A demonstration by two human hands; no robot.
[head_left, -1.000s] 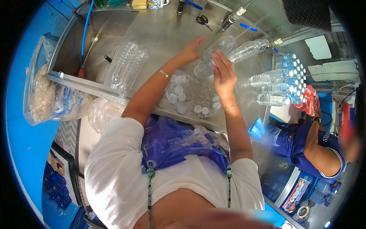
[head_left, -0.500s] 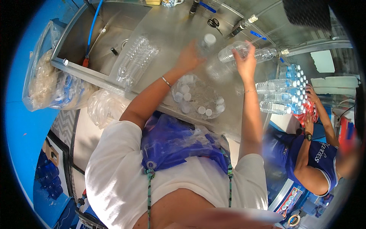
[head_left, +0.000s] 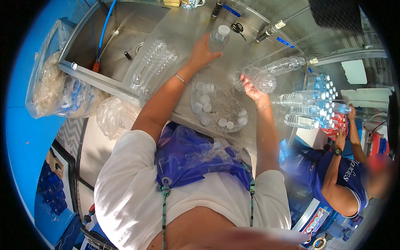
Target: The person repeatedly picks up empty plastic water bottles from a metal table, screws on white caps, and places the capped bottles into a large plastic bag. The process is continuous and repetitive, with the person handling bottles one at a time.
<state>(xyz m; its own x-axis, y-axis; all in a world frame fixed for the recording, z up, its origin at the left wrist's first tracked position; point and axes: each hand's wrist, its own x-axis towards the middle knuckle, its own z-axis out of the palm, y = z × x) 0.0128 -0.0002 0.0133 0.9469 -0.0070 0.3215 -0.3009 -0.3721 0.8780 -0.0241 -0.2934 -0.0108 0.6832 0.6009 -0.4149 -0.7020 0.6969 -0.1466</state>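
Observation:
My left hand [head_left: 203, 53] is wrapped round a clear plastic bottle [head_left: 217, 41] with a white cap on it, held over the steel counter. My right hand [head_left: 255, 90] grips another clear bottle [head_left: 263, 80], which is tilted and partly blurred by motion. Beyond that hand, a third clear bottle [head_left: 285, 66] lies with its neck at a nozzle [head_left: 312, 61]. Between my forearms sits a clear, round container [head_left: 216, 96] with several loose white caps [head_left: 205, 99] in it.
Several empty clear bottles [head_left: 152, 66] lie left, beside a steel sink [head_left: 118, 31]. Black scissors [head_left: 237, 28] and pipe valves [head_left: 263, 36] are at the back. Many capped bottles [head_left: 306, 98] stand at right, where a co-worker [head_left: 333, 175] handles a red package [head_left: 338, 125].
My right hand has come down toward me with its bottle, which has turned. My left hand has shifted slightly up with the capped bottle. The co-worker's far hand has moved outward, now at a bottle.

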